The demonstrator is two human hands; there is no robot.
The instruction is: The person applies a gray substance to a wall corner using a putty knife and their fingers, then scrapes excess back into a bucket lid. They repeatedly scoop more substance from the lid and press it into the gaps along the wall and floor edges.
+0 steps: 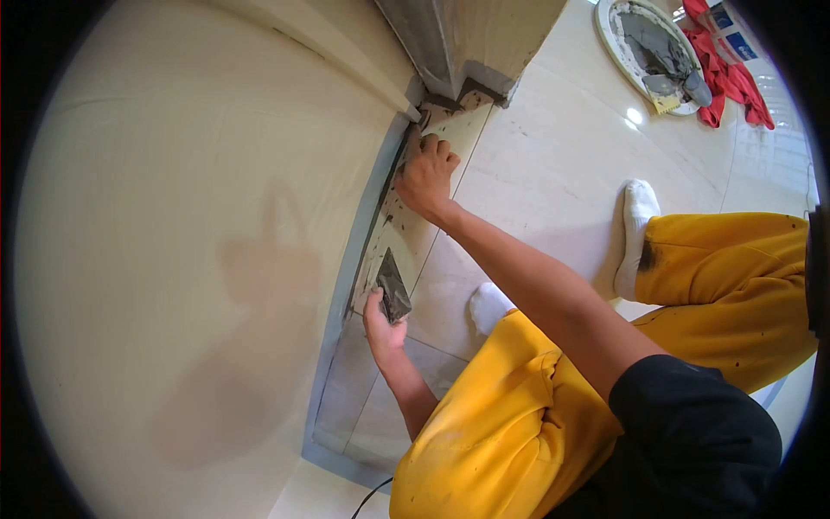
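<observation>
My right hand point(426, 173) is at the floor's edge against the wall, its index finger stretched along the dark joint and its other fingers curled. Whatever those fingers may hold is hidden. Lower down, my left hand point(385, 327) grips a flat dark plate point(393, 287) smeared with grey paste, with the thumb at its edge. Dark smears and crumbs mark the pale floor strip point(411, 227) between my hands. Grey paste also covers the corner at the foot of the door frame point(474, 90).
A round white tub point(612, 54) of grey paste stands at the upper right, beside a red cloth point(735, 85) and a printed packet point(731, 36). Knees in yellow trousers point(510, 432) and white-socked feet point(640, 208) are close to my arms. A black cable point(372, 496) lies at the bottom.
</observation>
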